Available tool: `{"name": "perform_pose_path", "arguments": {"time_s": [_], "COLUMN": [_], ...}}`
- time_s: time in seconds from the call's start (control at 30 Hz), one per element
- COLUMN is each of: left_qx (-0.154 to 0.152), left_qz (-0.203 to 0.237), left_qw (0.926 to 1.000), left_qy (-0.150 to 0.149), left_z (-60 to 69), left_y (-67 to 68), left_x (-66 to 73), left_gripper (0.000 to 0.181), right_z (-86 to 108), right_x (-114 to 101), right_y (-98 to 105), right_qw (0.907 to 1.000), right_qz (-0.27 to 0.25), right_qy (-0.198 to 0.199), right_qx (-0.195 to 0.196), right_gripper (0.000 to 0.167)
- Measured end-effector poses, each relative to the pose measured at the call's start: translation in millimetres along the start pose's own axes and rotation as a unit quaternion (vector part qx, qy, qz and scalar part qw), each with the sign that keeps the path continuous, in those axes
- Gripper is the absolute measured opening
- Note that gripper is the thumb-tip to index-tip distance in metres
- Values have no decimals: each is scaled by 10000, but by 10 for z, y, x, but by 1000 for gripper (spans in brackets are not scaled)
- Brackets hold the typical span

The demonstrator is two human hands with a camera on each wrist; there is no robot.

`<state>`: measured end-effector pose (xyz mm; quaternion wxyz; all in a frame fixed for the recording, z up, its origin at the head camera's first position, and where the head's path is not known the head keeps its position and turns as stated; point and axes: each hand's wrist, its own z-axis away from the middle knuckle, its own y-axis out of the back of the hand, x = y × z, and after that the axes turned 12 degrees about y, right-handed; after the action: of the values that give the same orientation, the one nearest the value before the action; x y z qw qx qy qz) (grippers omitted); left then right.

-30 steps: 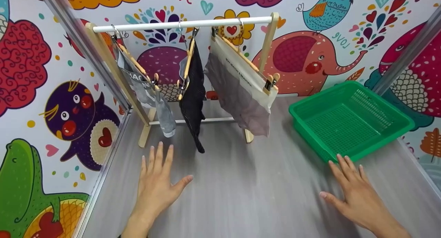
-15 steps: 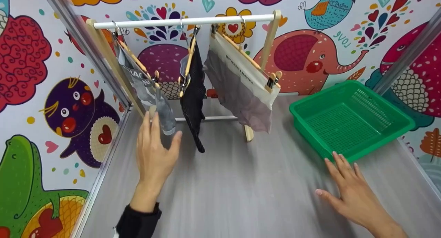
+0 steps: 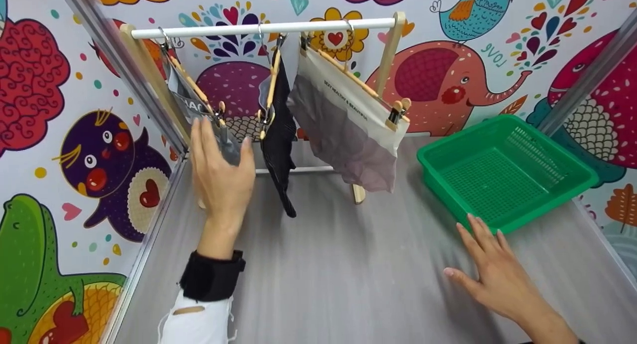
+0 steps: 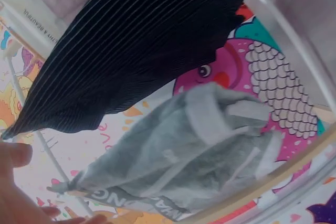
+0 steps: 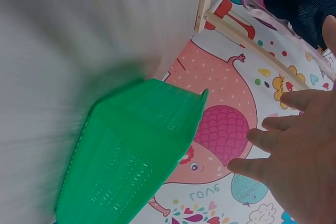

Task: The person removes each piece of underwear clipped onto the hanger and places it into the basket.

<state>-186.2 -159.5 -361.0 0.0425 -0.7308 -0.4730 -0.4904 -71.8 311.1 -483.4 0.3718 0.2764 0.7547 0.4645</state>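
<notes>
Limp grey garment (image 4: 173, 156): our left hand (image 3: 221, 177) is beside it, fingers straight. Perforated green plastic basket (image 3: 492, 184): our right hand (image 3: 497, 274) is near, fingers spread.

Grey tabletop (image 3: 378, 264), green basket (image 3: 497, 184), wood-framed rack (image 3: 308, 26) standing.

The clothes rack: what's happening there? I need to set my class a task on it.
A person stretches their left hand, fingers open, in front of the grey garment at the left end of the rack. The black garment and the white-and-mauve garment hang beside it. The right hand is open by the near corner of the green basket. Neither hand is plainly gripping anything.
</notes>
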Motion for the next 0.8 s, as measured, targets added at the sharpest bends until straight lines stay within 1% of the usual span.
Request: {"name": "perform_pose_path", "arguments": {"time_s": [0.07,0.13,0.23,0.3,0.43,0.53,0.6,0.67,0.73,0.8], "left_qx": [69,114,117,89,90,136,160,207,288,417], "left_qz": [-76,-198,-355,-427,-511,-520,-434,-235,62,403], "left_qw": [9999,9996,9983,9965,9930,9923,9924,9926,9916,9887], "left_qy": [33,134,445,706,1060,1117,1142,1170,1262,1379], "left_z": [-75,-153,-275,-348,-451,-497,-522,-550,-579,-610], "left_y": [-20,-32,-35,-37,-65,-81,-83,-79,-72,-68], "left_x": [68,125,186,210,233,217,196,169,146,124], "left_gripper": [77,79,80,82,82,74,63,51,41,34], "right_z": [-11,-18,-26,-30,-21,-10,-6,-4,1,10], "right_x": [-14,-26,-43,-51,-59,-65,-64,-62,-62,-61], "right_y": [-9,-19,-39,-51,-55,-58,-61,-64,-68,-71], "right_qw": [10000,10000,9999,9999,9997,9996,9996,9996,9995,9994], "right_qz": [-20,-40,-54,-64,-44,-36,-41,-40,-31,-33], "right_qy": [22,55,97,126,158,168,173,180,187,186], "right_qx": [8,26,65,82,167,216,220,235,258,285], "right_gripper": [90,89,88,88,87,87,87,87,87,87]}}
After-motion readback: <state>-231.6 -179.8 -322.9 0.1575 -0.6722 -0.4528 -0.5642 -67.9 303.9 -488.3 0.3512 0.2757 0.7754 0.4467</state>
